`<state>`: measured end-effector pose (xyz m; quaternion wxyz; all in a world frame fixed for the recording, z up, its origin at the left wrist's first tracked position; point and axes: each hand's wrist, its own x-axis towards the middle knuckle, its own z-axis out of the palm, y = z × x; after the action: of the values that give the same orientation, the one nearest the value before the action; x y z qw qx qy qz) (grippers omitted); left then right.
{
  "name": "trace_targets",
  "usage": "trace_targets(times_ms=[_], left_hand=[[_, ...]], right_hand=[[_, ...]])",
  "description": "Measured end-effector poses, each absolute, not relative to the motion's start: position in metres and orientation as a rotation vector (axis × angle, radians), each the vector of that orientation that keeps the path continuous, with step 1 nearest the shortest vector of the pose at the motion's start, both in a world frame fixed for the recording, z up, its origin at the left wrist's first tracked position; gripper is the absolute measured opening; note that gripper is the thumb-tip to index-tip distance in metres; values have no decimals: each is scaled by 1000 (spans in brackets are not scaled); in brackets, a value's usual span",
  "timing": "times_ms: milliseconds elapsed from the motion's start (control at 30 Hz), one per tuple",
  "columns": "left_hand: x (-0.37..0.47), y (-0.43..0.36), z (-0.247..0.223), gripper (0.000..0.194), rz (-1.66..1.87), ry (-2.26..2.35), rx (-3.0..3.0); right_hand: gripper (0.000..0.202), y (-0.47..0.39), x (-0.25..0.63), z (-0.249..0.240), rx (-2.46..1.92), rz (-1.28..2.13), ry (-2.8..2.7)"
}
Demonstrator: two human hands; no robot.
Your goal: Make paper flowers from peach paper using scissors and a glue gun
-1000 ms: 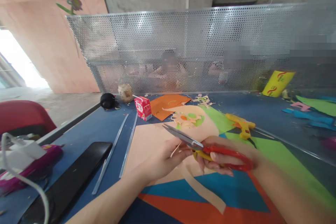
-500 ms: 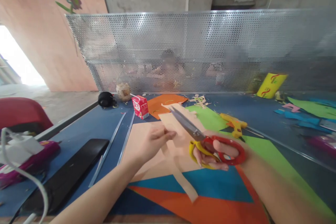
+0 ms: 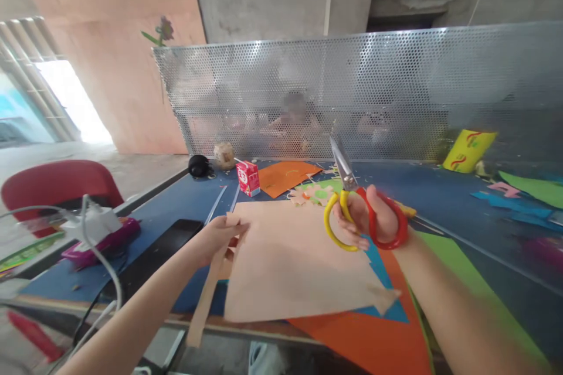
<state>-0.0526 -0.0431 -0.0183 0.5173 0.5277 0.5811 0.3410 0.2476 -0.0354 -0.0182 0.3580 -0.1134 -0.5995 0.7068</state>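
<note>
Head view: left hand (image 3: 220, 237), thumb and fingers pressed together, pinching the left edge of a large peach paper sheet (image 3: 299, 263) near its top corner, plus the upper end of a long thin peach paper strip (image 3: 206, 302). Strip hangs down past the front edge of the blue tabletop (image 3: 444, 190). Sheet is in front of the person, between both hands, lower edge toward the body.

Right hand (image 3: 372, 217) gripping metal scissors with one red and one yellow loop handle (image 3: 345, 174); fingers through the yellow loop, thumb side at the red one. Blades point up and away, above the sheet's far right corner; tips blurred, can't tell if fully closed.

Under and beside the sheet, right side: blue paper piece (image 3: 387, 287), orange-red paper sheet (image 3: 360, 340), bright green paper sheet (image 3: 444, 258). Beyond the sheet: scalloped peach paper cutout (image 3: 301, 194), orange paper piece (image 3: 285, 180), small red and white drink carton (image 3: 248, 180) with straw. Left: flat black slab (image 3: 169, 246), white plug block (image 3: 94, 222) with cable. Far right: yellow printed cylinder (image 3: 470, 151). Behind: perforated metal screen (image 3: 264, 79), person (image 3: 295, 133) beyond it.
</note>
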Motion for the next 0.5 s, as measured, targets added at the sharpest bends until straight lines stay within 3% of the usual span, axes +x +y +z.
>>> trace_targets(times_ms=[133, 333, 500], left_hand=[[-67, -42, -19, 23, 809, 1555, 1354], [-76, -47, 19, 13, 981, 1745, 1524], [-50, -41, 31, 28, 864, 1574, 1695]], right_hand=[[58, -34, 234, -32, -470, 1840, -1548], [54, -32, 217, -41, -611, 1871, -1540], [59, -26, 215, -42, -625, 1834, -1476]])
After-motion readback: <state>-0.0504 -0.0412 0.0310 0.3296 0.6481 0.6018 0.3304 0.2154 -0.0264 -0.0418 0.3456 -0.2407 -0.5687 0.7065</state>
